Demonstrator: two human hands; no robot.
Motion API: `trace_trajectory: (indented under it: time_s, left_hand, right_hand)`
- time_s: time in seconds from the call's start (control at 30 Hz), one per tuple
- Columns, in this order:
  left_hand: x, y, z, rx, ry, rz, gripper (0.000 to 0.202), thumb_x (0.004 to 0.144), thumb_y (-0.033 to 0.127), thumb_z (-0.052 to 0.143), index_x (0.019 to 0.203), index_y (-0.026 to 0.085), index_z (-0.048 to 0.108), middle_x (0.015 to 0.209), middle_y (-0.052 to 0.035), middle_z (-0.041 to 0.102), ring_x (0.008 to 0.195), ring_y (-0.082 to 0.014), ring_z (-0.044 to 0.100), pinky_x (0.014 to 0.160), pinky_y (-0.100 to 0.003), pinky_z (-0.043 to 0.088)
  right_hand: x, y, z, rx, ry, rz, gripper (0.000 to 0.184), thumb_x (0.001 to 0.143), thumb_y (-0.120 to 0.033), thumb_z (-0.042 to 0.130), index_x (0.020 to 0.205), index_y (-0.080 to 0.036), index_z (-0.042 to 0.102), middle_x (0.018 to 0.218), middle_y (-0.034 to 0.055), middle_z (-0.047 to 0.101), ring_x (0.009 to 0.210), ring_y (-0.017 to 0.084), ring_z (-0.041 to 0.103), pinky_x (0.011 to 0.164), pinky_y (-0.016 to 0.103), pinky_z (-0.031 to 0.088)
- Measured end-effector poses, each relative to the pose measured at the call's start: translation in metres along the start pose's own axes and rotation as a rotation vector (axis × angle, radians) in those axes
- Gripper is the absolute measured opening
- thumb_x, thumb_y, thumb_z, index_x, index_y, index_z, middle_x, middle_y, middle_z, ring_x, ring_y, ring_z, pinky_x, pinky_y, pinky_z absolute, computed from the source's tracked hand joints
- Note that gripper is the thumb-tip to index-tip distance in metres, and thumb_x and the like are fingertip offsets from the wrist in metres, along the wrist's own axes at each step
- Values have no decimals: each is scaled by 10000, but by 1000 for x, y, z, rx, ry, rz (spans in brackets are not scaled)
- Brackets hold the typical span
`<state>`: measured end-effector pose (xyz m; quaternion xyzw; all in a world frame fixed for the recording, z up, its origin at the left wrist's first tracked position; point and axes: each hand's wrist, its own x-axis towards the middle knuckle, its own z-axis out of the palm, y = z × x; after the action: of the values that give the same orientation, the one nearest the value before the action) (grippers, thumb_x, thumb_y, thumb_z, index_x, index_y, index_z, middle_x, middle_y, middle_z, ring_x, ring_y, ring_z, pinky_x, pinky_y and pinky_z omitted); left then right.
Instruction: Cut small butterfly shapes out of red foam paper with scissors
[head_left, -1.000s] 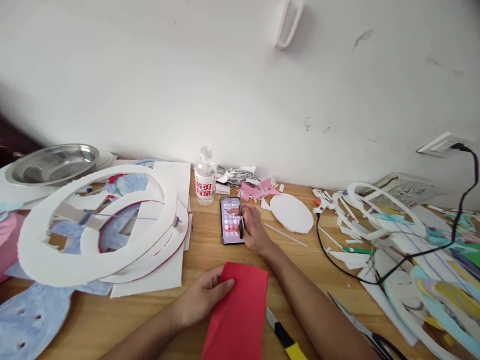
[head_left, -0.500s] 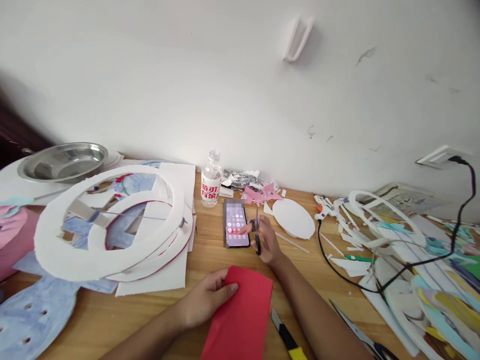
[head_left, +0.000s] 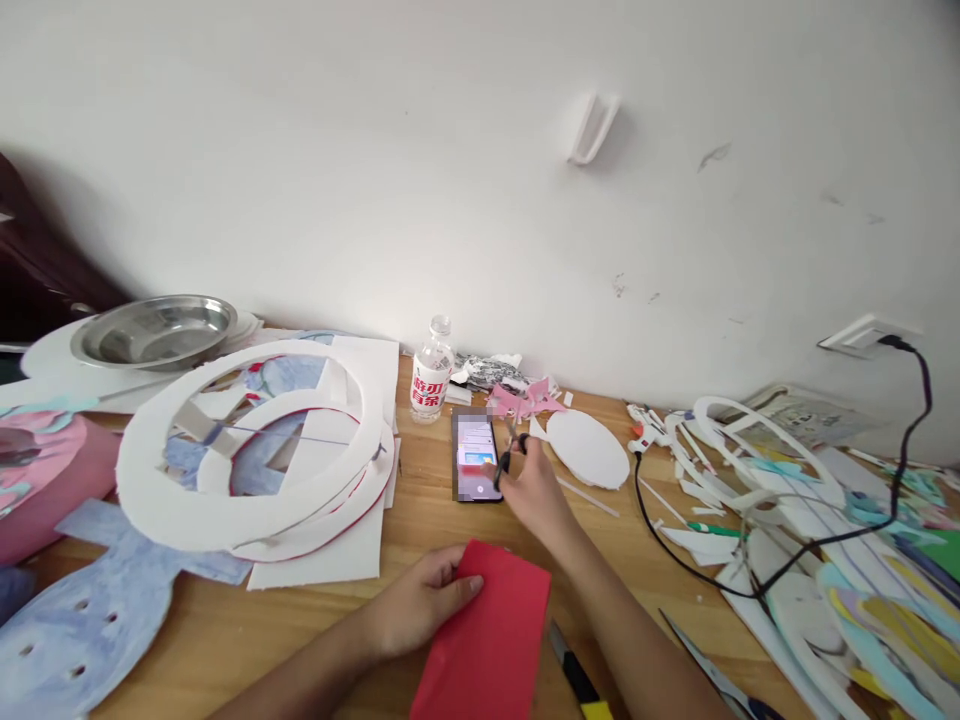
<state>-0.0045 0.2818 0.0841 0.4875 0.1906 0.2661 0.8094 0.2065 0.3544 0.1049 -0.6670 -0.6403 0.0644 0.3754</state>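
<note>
My left hand point(head_left: 421, 606) rests flat on the top left corner of a folded red paper sheet point(head_left: 491, 640) at the near edge of the wooden table point(head_left: 420, 520). My right hand point(head_left: 534, 490) reaches forward over the right edge of a phone point(head_left: 475, 456) that lies face up with its screen lit. Small black-handled scissors point(head_left: 508, 455) are gripped in that hand, blades pointing away from me. A clear water bottle point(head_left: 430, 374) with a red label stands just behind the phone.
Large white foam rings point(head_left: 247, 455) lie to the left, with a steel basin point(head_left: 157, 330) behind them. A white oval cutout point(head_left: 589, 447), a black cable point(head_left: 817, 530) and coloured foam scraps point(head_left: 885, 590) crowd the right. A yellow-and-black utility knife point(head_left: 574, 680) and large scissors point(head_left: 712, 675) lie near the front.
My right hand has drawn slightly back and right from the phone screen, still with the small scissors. The phone's display has changed. The view shifted left. My left hand has stayed on the red paper.
</note>
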Motion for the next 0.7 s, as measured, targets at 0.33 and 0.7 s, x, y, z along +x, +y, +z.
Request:
trace_trajectory:
  time_s: [0.33,0.7]
  left_hand:
    - [-9,-2,1,70,-119,15,417,877,542,620,1055,170,682,942,-55,700,801,-171,622,712,-261,458]
    - [-8,-5,-4,-36,-116,13,469,818,547,692,1086,162,686,960,-73,718,811,-185,650,725,-274,478]
  right_hand:
    - [8,-54,37,-439,-115,173,574,748,-600,701,1084,-170,522,1119,251,601,1128,451,540,835,546,467]
    - [19,-56,44,-493,-204,217,677,714,-520,746,1196,-120,490,1224,267,545,1192,452,498,869,515,452]
